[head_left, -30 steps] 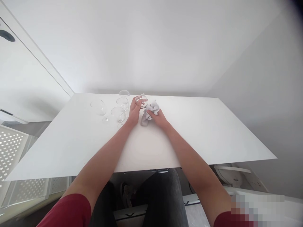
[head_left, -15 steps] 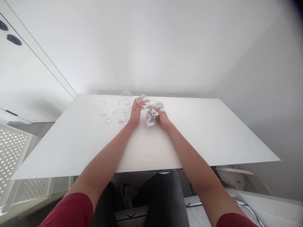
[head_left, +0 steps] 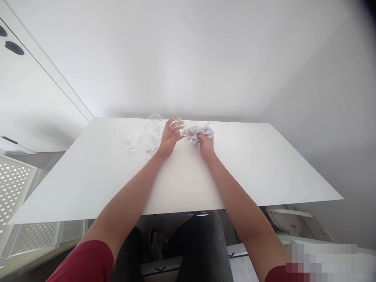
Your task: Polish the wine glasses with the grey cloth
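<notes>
Nearest, dark red sleeves [head_left: 88,258] and bare forearms [head_left: 136,190] reach over a white tabletop [head_left: 185,180]. Beyond, the right hand [head_left: 207,147] has its grip closed on a bunched, pale grey cloth [head_left: 202,131], which looks light and soft, easy to fold around a narrow shape. The left hand [head_left: 167,143] has its grip curved about the bowl of a clear stemmed glass [head_left: 178,127], spread as wide as the bowl, fingers visible through it. This glass is tilted over the tabletop, its foot end at the cloth. It is probably light, stiff, slippery and fragile; the bowl seems best cradled without squeezing, the thin stem spared any twist. To the left stand a near glass [head_left: 147,144], an outer glass [head_left: 122,135], a middle glass [head_left: 152,131] and a far glass [head_left: 155,118]. Behind is a plain white wall [head_left: 182,58].
</notes>
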Tool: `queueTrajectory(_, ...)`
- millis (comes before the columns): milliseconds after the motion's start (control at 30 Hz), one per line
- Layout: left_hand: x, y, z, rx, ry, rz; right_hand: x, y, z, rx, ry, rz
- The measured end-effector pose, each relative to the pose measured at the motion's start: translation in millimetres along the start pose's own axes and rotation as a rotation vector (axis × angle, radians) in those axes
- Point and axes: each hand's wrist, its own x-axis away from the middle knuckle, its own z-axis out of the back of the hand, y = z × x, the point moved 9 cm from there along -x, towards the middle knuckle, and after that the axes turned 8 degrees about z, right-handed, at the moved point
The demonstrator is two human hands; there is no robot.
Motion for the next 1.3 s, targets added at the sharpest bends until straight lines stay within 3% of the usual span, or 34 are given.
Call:
queueTrajectory(67, 0.0, 0.8, -1.1, 0.005, -0.013, 0.002, -0.4, 2.2, 4.9, -0.048, 0.051, -0.039)
queueTrajectory(200, 1.6, 8.2, -1.7, -0.003, -0.003, -0.045, 9.4, 11.2, -18.8, -0.143, -0.16, -0.243)
queueTrajectory(333, 2.6, 12.1, -6.9, -0.06, -0.029, -0.06, 16.2, 15.6, -26.0, -0.128, -0.224, -0.32)
queueTrajectory(467, 2.5, 13.6, -7.3, -0.09, -0.024, -0.075, 12.6, 19.5, -20.7, 0.008, -0.236, -0.237)
queueTrajectory(567, 3.2, 15.0, -7.0, -0.092, -0.021, -0.089, 5.4, 18.4, -2.5, 0.178, -0.092, -0.142)
queueTrajectory(667, 3.0, 14.0, -8.2, -0.083, -0.039, -0.075, 4.7, 16.0, 0.5, 0.095, -0.038, -0.137)
queueTrajectory(767, 0.6, 7.6, -8.3, -0.044, -0.073, -0.026, 11.0, 10.8, -19.0, -0.093, -0.191, -0.191)
queueTrajectory(900, -3.7, -2.9, -0.6, 0.023, -0.067, 0.028, 20.4, -1.5, -36.9, -0.012, -0.413, -0.138)
queueTrajectory(1133, -5.0, -8.0, 6.4, 0.027, -0.034, 0.028, 17.6, -18.2, -31.6, 0.387, -0.404, 0.177)
queueTrajectory(1200, -5.2, -7.7, 6.9, 0.029, -0.022, 0.028, 15.9, -14.4, -29.6, 0.372, -0.37, 0.158)
queueTrajectory(1300, -5.1, -6.5, 3.8, 0.032, -0.038, 0.023, 11.3, 4.4, -20.9, 0.201, -0.244, -0.017)
